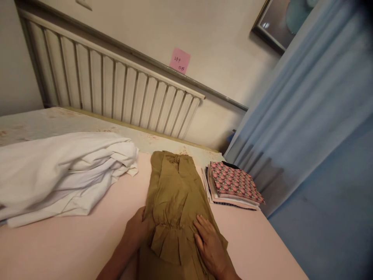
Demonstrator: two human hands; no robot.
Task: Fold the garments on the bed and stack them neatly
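Note:
A long olive-brown garment (171, 190) with a gathered waist and a flared ruffle lies lengthwise before me, folded narrow. Gathered cloth shows near its far end, and its near end runs out of the picture. My right hand (208, 243) rests flat on the right side of the garment at waist level, fingers stretched out. Against the left edge, at about the same height, is my left hand (139, 225). Its fingers go behind the cloth, so whether they grip it is hidden.
Left lies a crumpled white cloth (67, 175). A stack of folded clothes (236, 182), pink-patterned on top, sits at the right on the pink bed sheet (116, 237). Behind the bed is a radiator (116, 85); a blue curtain (291, 116) hangs at the right.

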